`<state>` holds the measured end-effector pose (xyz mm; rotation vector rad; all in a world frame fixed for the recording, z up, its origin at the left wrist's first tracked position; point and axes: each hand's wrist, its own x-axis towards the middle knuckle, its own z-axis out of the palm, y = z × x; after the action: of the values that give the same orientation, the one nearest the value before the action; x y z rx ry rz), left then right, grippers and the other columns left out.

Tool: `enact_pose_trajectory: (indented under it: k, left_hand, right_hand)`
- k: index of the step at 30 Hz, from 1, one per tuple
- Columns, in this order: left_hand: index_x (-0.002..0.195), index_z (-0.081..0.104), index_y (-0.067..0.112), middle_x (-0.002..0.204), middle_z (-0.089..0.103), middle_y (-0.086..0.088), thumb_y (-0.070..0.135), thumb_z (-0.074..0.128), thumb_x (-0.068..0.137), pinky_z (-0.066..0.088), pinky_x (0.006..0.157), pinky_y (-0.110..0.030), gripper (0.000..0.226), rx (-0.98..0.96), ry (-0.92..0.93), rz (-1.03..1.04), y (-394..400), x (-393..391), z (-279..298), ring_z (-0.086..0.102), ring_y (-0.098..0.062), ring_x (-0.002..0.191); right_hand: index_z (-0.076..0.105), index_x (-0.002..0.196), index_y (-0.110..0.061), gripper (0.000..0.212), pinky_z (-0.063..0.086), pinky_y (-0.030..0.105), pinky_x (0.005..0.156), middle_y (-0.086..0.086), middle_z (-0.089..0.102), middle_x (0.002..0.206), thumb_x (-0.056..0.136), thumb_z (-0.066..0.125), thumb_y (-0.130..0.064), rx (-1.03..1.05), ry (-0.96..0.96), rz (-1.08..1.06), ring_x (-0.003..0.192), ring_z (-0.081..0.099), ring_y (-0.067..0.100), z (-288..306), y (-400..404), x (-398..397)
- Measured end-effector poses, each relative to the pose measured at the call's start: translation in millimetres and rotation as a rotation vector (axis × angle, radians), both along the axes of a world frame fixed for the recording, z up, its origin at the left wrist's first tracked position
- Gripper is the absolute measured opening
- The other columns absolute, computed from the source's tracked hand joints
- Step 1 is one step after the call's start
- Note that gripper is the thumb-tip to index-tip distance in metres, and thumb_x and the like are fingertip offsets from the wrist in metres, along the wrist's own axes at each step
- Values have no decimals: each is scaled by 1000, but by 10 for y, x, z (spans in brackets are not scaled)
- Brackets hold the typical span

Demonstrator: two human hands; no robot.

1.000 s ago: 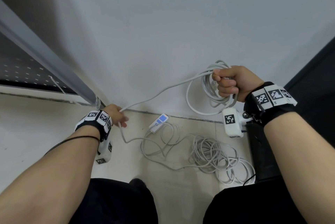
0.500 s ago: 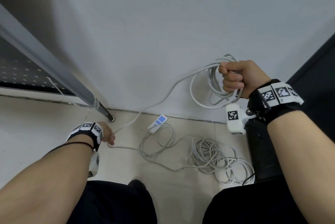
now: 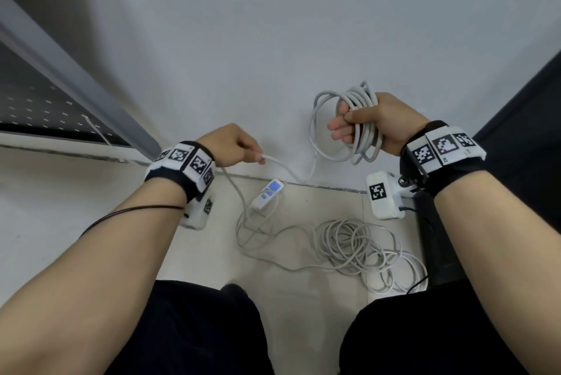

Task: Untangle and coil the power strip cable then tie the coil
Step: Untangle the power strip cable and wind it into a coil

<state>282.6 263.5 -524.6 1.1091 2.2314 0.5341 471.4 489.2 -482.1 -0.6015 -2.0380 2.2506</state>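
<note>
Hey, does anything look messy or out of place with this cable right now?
Yes. Much of the cable lies in a loose tangled heap on the floor tiles, its loops crossing each other. The right hand grips the coil made so far; the left hand pinches the strand between. Nothing looks damaged.

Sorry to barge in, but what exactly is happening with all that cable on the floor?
A person is winding a power strip cable into a coil. The right hand grips the coil of several loops held up by the wall, while the left hand pinches the strand feeding into it. Much of the cable still lies in a tangled pile on the floor, beside the small white and blue unit. Nothing is tied yet.
</note>
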Motion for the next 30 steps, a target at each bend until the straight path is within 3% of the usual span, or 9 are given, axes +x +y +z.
enact_pose_trajectory:
  k: [3,6,12,16,18,22,24,27,30]
  left_hand:
    - [92,78,19,76,70,4,17,70,88,38,67,-14,9,62,-43,-57,119,146,88,53,1,68]
    - [88,78,23,72,70,14,19,70,89,40,70,-12,9,110,-81,-82,205,206,99,54,6,68]
    - [75,75,36,51,48,9,21,70,89,34,53,-16,22,217,-126,-89,231,202,116,40,-8,53]
    - [77,76,28,48,49,11,20,70,89,36,51,-11,16,260,-135,-72,222,237,131,43,-4,50]
    - [77,73,20,48,52,10,23,74,86,38,52,-14,10,310,-123,-17,254,271,116,45,-5,49]
    - [76,60,19,51,61,5,16,79,78,46,60,-19,19,407,-108,28,329,335,120,56,-8,52]
    - [77,62,20,59,66,-3,17,77,74,48,66,-27,16,418,-140,-24,343,354,108,57,-12,58]
    - [77,64,21,61,59,-5,26,81,70,43,63,-23,19,445,-194,-52,324,337,44,50,-13,59]
    - [75,63,23,60,53,-1,18,82,78,38,60,-24,19,455,-200,-17,296,272,-46,45,-15,59]
  right_hand:
    - [55,86,-5,24,56,29,69,23,69,104,94,42,13,2,-17,37,94,71,33,-49,-104,-57]
    - [56,84,-4,26,58,30,77,27,66,112,92,43,17,17,-50,63,104,67,37,-153,-226,-118]
    - [63,82,-4,13,54,45,93,19,75,94,91,58,5,142,-81,169,101,71,33,-293,-400,-251]
    - [64,101,5,12,58,37,75,25,72,103,95,57,-3,124,-109,175,88,73,35,-276,-486,-263]
    - [68,95,5,19,51,28,57,20,72,85,94,62,-13,245,-132,200,66,65,27,-235,-519,-245]
    - [58,66,-6,42,36,19,40,-1,53,45,91,66,-38,518,-291,302,39,46,15,-126,-537,-214]
    - [59,69,-8,37,34,16,37,-7,45,40,90,68,-36,457,-316,327,35,42,10,-127,-535,-191]
    - [60,72,-7,29,36,22,45,-3,35,43,93,67,-24,262,-277,301,38,34,13,-171,-509,-151]
    - [50,67,-9,32,39,25,46,0,32,42,94,63,-20,80,-254,206,38,40,17,-185,-418,-91]
